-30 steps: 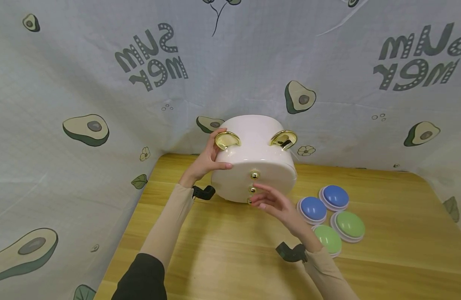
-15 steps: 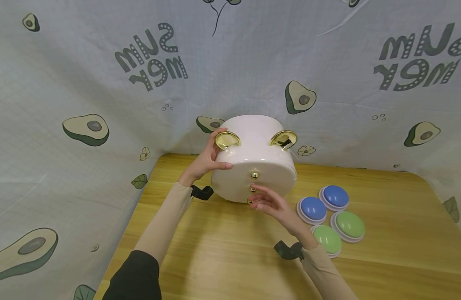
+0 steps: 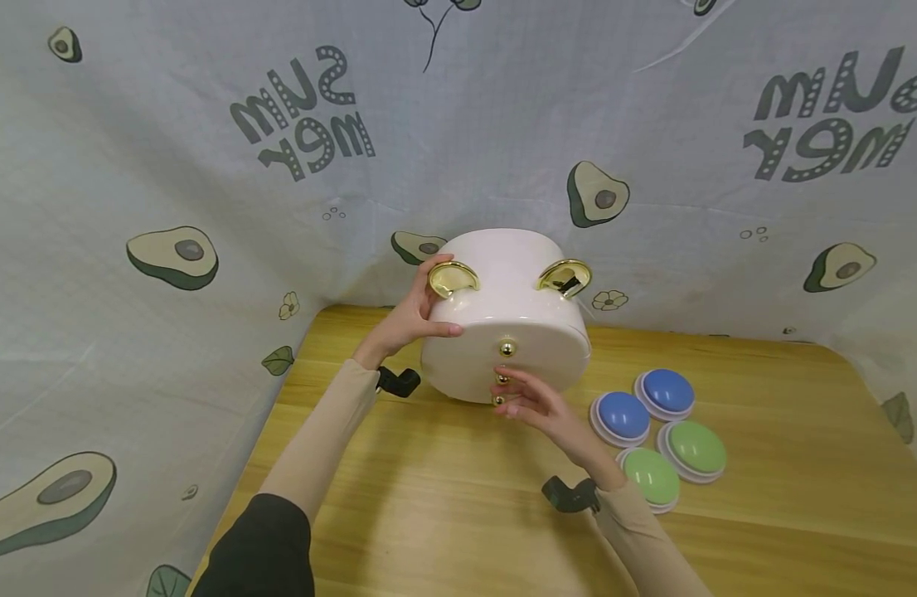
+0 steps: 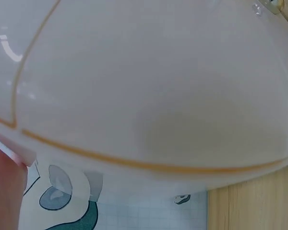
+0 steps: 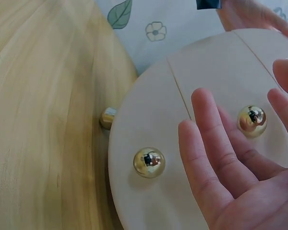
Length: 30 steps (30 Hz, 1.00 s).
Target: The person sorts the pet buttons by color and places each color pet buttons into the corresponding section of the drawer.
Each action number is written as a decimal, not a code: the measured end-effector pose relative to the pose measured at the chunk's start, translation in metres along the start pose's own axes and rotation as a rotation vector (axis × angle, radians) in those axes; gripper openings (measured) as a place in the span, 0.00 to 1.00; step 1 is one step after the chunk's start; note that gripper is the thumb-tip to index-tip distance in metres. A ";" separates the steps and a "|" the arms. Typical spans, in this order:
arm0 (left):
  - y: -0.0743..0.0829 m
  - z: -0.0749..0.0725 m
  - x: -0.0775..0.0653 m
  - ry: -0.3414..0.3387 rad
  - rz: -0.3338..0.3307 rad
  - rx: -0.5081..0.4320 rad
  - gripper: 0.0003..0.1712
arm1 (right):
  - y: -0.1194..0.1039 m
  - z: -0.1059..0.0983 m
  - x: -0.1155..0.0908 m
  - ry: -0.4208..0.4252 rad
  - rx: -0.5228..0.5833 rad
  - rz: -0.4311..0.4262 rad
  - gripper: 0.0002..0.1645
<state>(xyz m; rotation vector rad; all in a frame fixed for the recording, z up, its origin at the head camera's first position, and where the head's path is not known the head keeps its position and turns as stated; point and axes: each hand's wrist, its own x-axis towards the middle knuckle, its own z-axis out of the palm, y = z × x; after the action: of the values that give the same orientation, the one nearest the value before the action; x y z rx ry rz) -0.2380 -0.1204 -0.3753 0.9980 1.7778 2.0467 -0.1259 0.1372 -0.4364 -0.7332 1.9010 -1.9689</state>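
A glossy white round drawer box [image 3: 505, 286] with two gold ears stands near the back of the table. Thin seams divide its front, which bears a gold top knob [image 3: 507, 348], a middle knob [image 5: 252, 121] and a bottom knob [image 5: 149, 163]. My left hand [image 3: 406, 322] grips the box's left side, thumb on the front edge and fingers behind the left ear [image 3: 453, 280]. In front of the lower knobs is my right hand [image 3: 546, 412], its fingers loosely bent and holding nothing. Whether a fingertip touches the middle knob I cannot tell.
Two blue dome buttons, one nearer [image 3: 623, 414] and one farther [image 3: 667, 390], and two green ones, one left [image 3: 652, 477] and one right [image 3: 696, 448], lie on the wooden table [image 3: 429, 514] right of the box. Avocado-print cloth [image 3: 488, 174] hangs close behind.
My right hand has shifted slightly left along the lower knobs. The left forearm has swung a little left while that hand keeps its grip. The box has not moved.
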 end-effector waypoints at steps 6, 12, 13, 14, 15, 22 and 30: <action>0.004 0.001 0.001 0.003 -0.023 0.007 0.57 | 0.002 0.000 0.004 0.010 -0.006 -0.002 0.32; 0.006 0.002 0.001 0.008 -0.029 0.044 0.57 | 0.003 0.000 0.005 0.023 -0.004 0.016 0.31; 0.006 0.002 0.001 0.008 -0.029 0.048 0.57 | 0.003 0.000 0.005 0.024 -0.002 0.017 0.30; 0.006 0.001 0.001 0.008 -0.031 0.053 0.57 | 0.003 0.000 0.005 0.024 0.000 0.017 0.30; 0.006 0.001 0.001 0.009 -0.031 0.059 0.58 | 0.003 0.000 0.005 0.024 0.004 0.017 0.30; 0.006 0.000 0.001 0.012 -0.026 0.098 0.58 | 0.003 0.001 0.004 0.020 0.019 -0.013 0.28; 0.009 0.000 0.000 0.018 -0.038 0.125 0.58 | 0.000 0.003 -0.001 0.016 0.010 0.006 0.28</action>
<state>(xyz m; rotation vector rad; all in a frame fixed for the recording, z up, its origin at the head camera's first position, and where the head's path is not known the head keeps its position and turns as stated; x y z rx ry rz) -0.2364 -0.1223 -0.3670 0.9742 1.9395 1.9486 -0.1233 0.1353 -0.4369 -0.7103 1.8988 -1.9846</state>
